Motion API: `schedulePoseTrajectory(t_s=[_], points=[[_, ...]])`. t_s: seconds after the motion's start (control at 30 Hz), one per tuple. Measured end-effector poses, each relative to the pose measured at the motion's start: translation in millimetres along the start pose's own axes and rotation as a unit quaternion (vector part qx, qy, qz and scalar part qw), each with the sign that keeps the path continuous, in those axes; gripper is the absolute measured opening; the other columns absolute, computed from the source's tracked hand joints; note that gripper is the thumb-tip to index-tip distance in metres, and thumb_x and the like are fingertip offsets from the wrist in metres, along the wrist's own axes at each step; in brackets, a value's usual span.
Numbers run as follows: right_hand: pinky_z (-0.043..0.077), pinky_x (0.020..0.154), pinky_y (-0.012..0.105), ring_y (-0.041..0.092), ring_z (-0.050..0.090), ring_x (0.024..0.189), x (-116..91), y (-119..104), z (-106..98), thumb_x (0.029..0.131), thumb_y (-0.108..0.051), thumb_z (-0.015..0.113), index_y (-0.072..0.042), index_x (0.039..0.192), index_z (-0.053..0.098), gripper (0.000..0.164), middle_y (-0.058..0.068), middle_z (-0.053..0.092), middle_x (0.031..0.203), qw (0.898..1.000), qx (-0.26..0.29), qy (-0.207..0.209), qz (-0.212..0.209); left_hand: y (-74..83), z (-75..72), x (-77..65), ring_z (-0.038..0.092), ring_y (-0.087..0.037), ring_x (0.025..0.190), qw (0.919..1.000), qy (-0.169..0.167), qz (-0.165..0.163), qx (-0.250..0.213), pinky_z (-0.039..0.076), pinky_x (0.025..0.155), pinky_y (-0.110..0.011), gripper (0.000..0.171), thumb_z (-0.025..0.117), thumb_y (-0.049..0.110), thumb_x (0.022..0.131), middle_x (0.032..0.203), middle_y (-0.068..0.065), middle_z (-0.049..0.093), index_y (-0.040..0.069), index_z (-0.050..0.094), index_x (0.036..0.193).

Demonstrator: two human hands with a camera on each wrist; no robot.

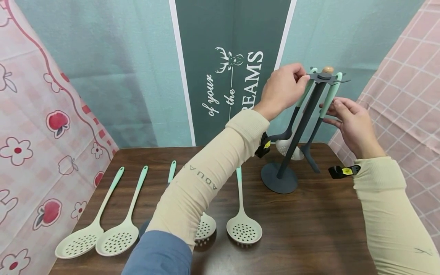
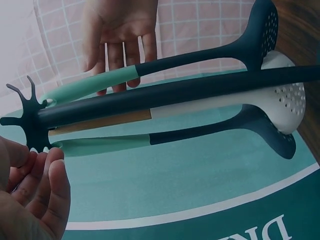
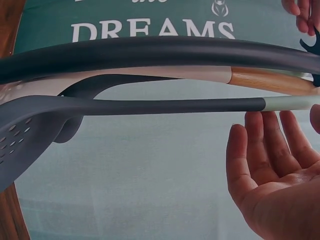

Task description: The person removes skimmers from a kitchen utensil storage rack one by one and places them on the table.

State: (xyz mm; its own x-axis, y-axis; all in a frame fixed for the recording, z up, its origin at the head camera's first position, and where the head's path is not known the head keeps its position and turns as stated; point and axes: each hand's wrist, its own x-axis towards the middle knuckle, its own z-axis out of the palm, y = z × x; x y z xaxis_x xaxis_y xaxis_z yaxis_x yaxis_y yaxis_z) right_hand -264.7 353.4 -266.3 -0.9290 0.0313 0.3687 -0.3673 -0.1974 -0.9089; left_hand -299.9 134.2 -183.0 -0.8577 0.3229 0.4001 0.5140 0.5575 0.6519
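A dark utensil stand (image 1: pixel 279 179) with a hooked top and wooden knob stands at the back right. My left hand (image 1: pixel 285 86) pinches one hook of its top, beside the green handle of a dark ladle-like utensil (image 1: pixel 286 135) hanging there. My right hand (image 1: pixel 355 122) is at the green-handled dark slotted utensil (image 1: pixel 311 154) on the right side. In the right wrist view its fingers (image 3: pixel 272 150) are extended, fingertips right at that handle's lower end. A white perforated skimmer (image 2: pixel 287 97) with a wooden handle hangs between these two, partly hidden by the pole.
Pale skimmers with green handles lie on the brown table: two at the left (image 1: pixel 80 240), one skimmer (image 1: pixel 207 225) partly under my left forearm, and another skimmer (image 1: pixel 244 229) in the middle. A further green handle (image 1: pixel 172 171) shows behind the forearm. Cloth hangs behind the table.
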Motion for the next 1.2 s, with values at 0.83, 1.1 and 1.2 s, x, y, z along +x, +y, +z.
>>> schedulePoseTrajectory(t_s=[0.83, 1.1, 1.2], points=[[0.057, 0.08, 0.021, 0.01, 0.071, 0.099, -11, 16, -7, 0.101, -0.003, 0.061, -0.009, 0.12, 0.069, 0.022, 0.001, 0.076, 0.105, 0.996, -0.082, -0.045, 0.01, 0.6, 1.1, -0.9, 0.069, -0.014, 0.065, 0.9805, -0.026, -0.056, -0.186, 0.054, 0.058, -0.02, 0.015, 0.059, 0.021, 0.105, 0.079, -0.001, 0.067, 0.009, 0.068, 0.102], [0.057, 0.081, 0.02, 0.011, 0.071, 0.099, -14, 20, -11, 0.101, -0.001, 0.059, -0.009, 0.121, 0.068, 0.023, 0.001, 0.076, 0.105, 0.993, -0.103, -0.058, 0.008, 5.3, -2.7, 3.3, 0.069, -0.01, 0.068, 0.9708, -0.05, -0.091, -0.216, 0.056, 0.059, -0.02, 0.022, 0.058, 0.02, 0.105, 0.096, 0.005, 0.068, 0.005, 0.07, 0.095], [0.056, 0.081, 0.02, 0.01, 0.072, 0.099, -16, 22, -13, 0.101, -0.002, 0.059, -0.009, 0.12, 0.068, 0.022, 0.0, 0.076, 0.107, 0.99, -0.125, -0.067, 0.016, 7.0, -5.6, 3.9, 0.069, -0.008, 0.07, 0.9701, -0.061, -0.102, -0.212, 0.056, 0.059, -0.02, 0.024, 0.058, 0.019, 0.105, 0.098, 0.008, 0.064, 0.005, 0.067, 0.089]])
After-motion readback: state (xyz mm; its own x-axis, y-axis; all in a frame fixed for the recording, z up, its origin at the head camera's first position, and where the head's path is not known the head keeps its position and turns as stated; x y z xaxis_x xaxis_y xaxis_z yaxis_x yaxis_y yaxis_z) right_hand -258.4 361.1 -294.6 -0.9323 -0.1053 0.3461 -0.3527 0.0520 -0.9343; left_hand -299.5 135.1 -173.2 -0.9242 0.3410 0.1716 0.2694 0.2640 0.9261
